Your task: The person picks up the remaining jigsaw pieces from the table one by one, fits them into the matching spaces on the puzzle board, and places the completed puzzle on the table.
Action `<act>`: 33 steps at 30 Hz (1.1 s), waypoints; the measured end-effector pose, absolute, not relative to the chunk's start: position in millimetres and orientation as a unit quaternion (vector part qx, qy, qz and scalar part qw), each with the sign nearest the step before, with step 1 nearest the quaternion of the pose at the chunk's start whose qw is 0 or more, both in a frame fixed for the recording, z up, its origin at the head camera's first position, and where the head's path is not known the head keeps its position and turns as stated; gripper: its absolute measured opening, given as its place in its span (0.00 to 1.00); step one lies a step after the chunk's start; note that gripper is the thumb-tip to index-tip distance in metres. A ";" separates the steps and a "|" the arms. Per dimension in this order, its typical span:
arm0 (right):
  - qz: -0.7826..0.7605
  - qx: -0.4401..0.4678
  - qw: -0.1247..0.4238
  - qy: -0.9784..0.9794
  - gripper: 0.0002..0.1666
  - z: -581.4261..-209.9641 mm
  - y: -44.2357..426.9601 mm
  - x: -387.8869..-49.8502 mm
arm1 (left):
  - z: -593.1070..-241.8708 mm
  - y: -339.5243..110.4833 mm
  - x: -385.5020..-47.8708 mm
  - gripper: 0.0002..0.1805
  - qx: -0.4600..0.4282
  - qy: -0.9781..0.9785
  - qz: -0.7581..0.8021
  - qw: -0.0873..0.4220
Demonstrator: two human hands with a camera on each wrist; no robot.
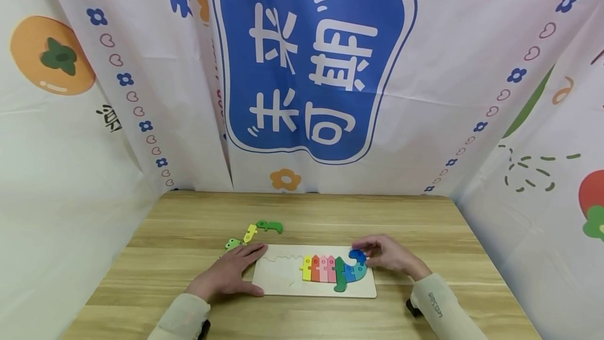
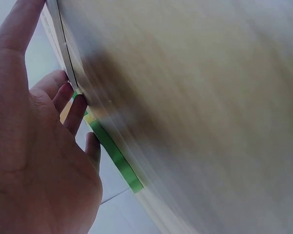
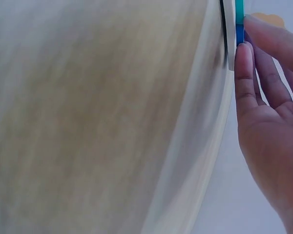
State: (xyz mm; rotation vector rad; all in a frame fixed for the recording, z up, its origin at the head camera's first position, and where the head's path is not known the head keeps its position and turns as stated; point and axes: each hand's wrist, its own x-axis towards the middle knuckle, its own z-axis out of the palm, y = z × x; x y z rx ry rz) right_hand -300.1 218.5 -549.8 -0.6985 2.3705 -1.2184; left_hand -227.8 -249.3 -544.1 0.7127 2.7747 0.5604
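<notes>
Dark-blue curled puzzle piece [image 1: 357, 256] near pale wooden board's [image 1: 278, 277] far right corner, right hand [image 1: 390, 256] pinching it. Left hand [image 1: 228, 273] spread across left corners. Piece probably light, stiff; grab side edges imo.

The right hand [image 3: 269, 114] pinches a blue piece [image 3: 240, 33] with its fingertips. A teal piece [image 3: 240, 10] sits just above it. Left of the fingertips is a thin white board [image 3: 230, 36], then a blurry wooden table [image 3: 97, 107]. An orange shape [image 3: 271, 19] peeks out behind the thumb.
</notes>
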 end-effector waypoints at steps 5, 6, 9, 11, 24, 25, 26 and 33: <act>-0.434 -0.248 0.189 0.845 0.29 -549.3 218.5 -300.0 | -543.3 -249.3 -228.3 0.61 0.242 0.945 0.191 0.111; -0.433 -0.249 0.188 0.846 0.29 -549.2 218.5 -300.0 | -543.2 -249.4 -228.4 0.61 0.242 0.945 0.192 0.111; -0.431 -0.248 0.188 0.847 0.29 -548.6 217.8 -300.0 | -542.9 -249.3 -228.2 0.61 0.240 0.945 0.194 0.112; -0.430 -0.247 0.189 0.848 0.29 -548.7 217.4 -299.9 | -542.3 -248.9 -227.4 0.60 0.236 0.945 0.196 0.115; -0.412 -0.242 0.161 0.864 0.32 -543.7 228.2 -293.5 | -543.1 -248.3 -227.3 0.60 0.235 0.945 0.194 0.116; -0.400 -0.246 0.156 0.869 0.34 -543.3 229.8 -292.2 | -543.0 -248.2 -227.1 0.60 0.235 0.945 0.194 0.116; -0.387 -0.247 0.152 0.875 0.37 -542.9 231.1 -290.7 | -543.0 -248.1 -226.7 0.60 0.234 0.946 0.193 0.117; -0.297 -0.249 0.148 0.910 0.57 -541.6 234.5 -278.8 | -540.6 -247.8 -225.2 0.60 0.233 0.944 0.199 0.118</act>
